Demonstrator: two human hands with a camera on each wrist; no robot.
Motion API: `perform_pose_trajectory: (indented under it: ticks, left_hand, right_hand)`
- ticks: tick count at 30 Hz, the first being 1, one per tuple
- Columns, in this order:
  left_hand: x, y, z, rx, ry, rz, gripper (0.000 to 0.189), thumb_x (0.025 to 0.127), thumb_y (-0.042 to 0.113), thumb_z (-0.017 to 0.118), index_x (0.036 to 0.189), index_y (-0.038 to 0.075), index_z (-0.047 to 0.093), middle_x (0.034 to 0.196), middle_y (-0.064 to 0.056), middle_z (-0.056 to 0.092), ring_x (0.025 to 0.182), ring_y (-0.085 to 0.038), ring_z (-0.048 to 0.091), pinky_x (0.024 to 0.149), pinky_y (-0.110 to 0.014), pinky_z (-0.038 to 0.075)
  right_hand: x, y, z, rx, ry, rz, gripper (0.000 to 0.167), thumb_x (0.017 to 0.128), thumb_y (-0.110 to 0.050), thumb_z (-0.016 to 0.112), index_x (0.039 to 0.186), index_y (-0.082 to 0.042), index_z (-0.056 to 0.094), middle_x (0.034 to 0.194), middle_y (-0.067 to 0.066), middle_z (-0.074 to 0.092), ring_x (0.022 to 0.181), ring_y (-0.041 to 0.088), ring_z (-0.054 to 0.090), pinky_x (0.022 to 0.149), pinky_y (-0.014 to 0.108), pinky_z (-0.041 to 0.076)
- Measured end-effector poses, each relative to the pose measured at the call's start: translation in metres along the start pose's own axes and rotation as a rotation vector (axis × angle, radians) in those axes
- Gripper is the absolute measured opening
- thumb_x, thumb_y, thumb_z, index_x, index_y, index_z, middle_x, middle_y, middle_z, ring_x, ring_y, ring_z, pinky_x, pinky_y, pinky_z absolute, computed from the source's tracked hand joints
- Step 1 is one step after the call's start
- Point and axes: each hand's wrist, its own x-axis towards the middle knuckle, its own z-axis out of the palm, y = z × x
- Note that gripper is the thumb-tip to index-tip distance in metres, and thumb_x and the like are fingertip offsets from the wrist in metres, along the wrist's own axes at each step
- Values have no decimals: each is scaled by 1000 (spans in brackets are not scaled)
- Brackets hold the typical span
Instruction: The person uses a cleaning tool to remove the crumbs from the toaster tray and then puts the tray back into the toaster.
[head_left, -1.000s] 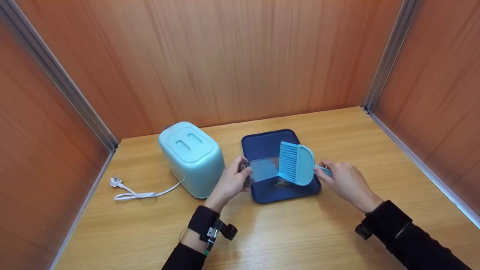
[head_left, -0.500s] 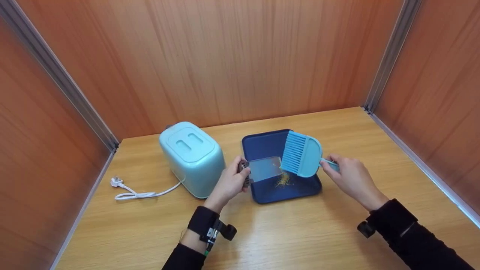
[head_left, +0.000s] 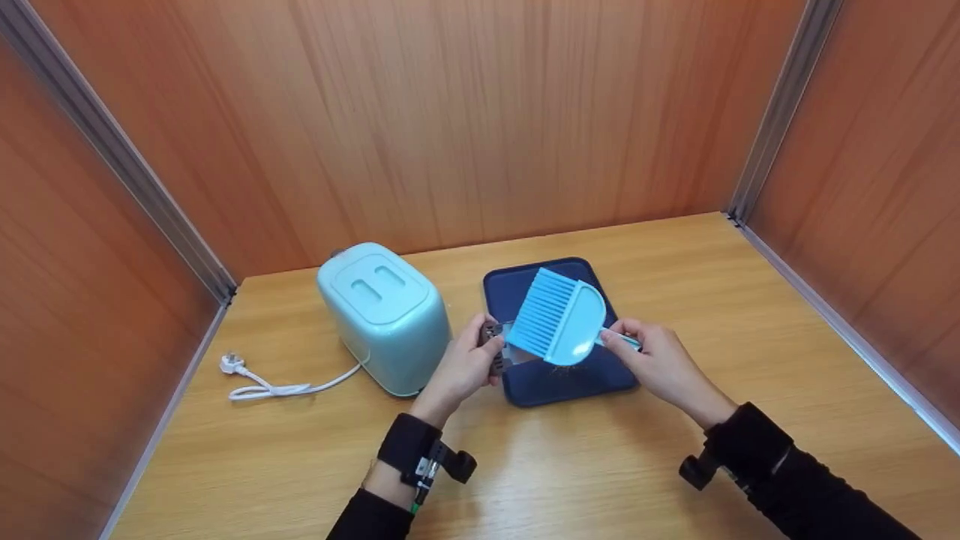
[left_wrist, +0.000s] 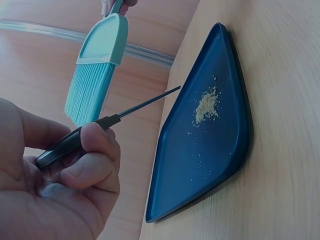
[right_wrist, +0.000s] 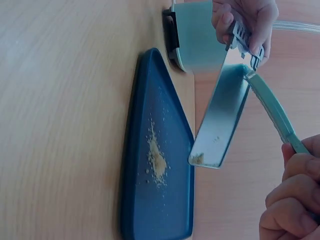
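My left hand (head_left: 466,361) grips the dark handle of a flat metal crumb tray (right_wrist: 223,112), which is held above a navy blue tray (head_left: 570,390). In the right wrist view the crumb tray tilts down away from the hand, with a few crumbs at its lower end. My right hand (head_left: 667,365) holds a light blue brush (head_left: 574,322) by its handle. The bristles lie over the crumb tray near its handle end and hide most of it in the head view. A pile of yellowish crumbs (left_wrist: 206,107) lies on the navy tray.
Left of the navy tray stands a light blue toaster (head_left: 386,322) with a lid on top. Its white cord (head_left: 277,390) and plug (head_left: 232,364) lie on the table (head_left: 315,465). Wood-patterned panels (head_left: 480,127) enclose the back and sides.
The brush first moved right and up off the crumb tray's far end, uncovering crumbs below. Now it is back left, near the tray's handle. My left hand has hardly moved.
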Motion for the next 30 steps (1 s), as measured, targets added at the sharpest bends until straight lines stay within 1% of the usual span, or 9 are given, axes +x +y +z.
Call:
perform_pose_trajectory:
  ticks: [3, 7, 10, 15, 20, 23, 28, 30]
  left_hand:
    - [-1, 0, 0, -7, -3, -1, 21, 114, 20, 46, 133, 12, 50, 110, -13, 54, 78, -22, 59, 66, -30, 55]
    - [-2, 0, -1, -10, -7, 6, 23, 114, 19, 46, 134, 11, 49, 110, -13, 53, 80, -22, 59, 68, -31, 56]
    - [-2, 0, -2, -10, -9, -1, 22, 114, 20, 47, 134, 12, 49, 110, -13, 53, 80, -22, 59, 68, -31, 56]
    - [-2, -1, -3, 9, -6, 2, 20, 114, 20, 47, 133, 12, 50, 106, -12, 54, 79, -22, 60, 68, -30, 55]
    - [-3, 0, -2, 41, 6, 38, 21, 113, 20, 48, 133, 11, 50, 102, -11, 56, 73, -21, 59, 66, -31, 55]
    - [-3, 1, -1, 80, 20, 76, 21, 113, 19, 49, 131, 11, 52, 98, -11, 58, 69, -20, 60, 65, -31, 54]
    - [-5, 0, -1, 169, 53, 151, 17, 112, 18, 51, 126, 10, 56, 87, -9, 60, 60, -19, 60, 60, -31, 53]
    - [-5, 0, -1, 187, 61, 161, 16, 112, 18, 51, 125, 10, 56, 85, -8, 60, 59, -18, 60, 59, -31, 52]
  right_hand:
    - [0, 1, 2, -29, -5, 13, 35, 111, -43, 58, 110, -11, 69, 92, 4, 60, 89, 23, 54, 73, 29, 41]
    - [0, 3, 1, -96, 10, 37, 35, 111, -42, 59, 110, -9, 69, 81, 2, 50, 81, 22, 52, 66, 27, 39]
    - [0, 6, -2, -152, 23, 46, 37, 111, -41, 58, 110, -6, 68, 77, 1, 46, 75, 22, 50, 63, 26, 37]
    - [0, 10, -7, -245, 56, 33, 35, 111, -38, 58, 108, -5, 69, 73, 0, 46, 70, 20, 49, 59, 25, 35]
    - [-1, 16, -10, -362, 115, -9, 29, 111, -31, 60, 101, -6, 69, 70, 0, 48, 64, 18, 49, 57, 24, 34]
    - [-1, 19, -11, -425, 143, -34, 28, 110, -29, 60, 100, -5, 69, 69, -1, 48, 62, 17, 48, 56, 24, 32]
    - [-2, 22, -13, -487, 172, -55, 27, 109, -27, 62, 103, -2, 72, 67, -2, 50, 59, 15, 48, 54, 24, 31]
    - [-2, 21, -15, -501, 179, -57, 27, 109, -27, 62, 105, -2, 72, 67, -2, 50, 59, 15, 48, 54, 24, 30]
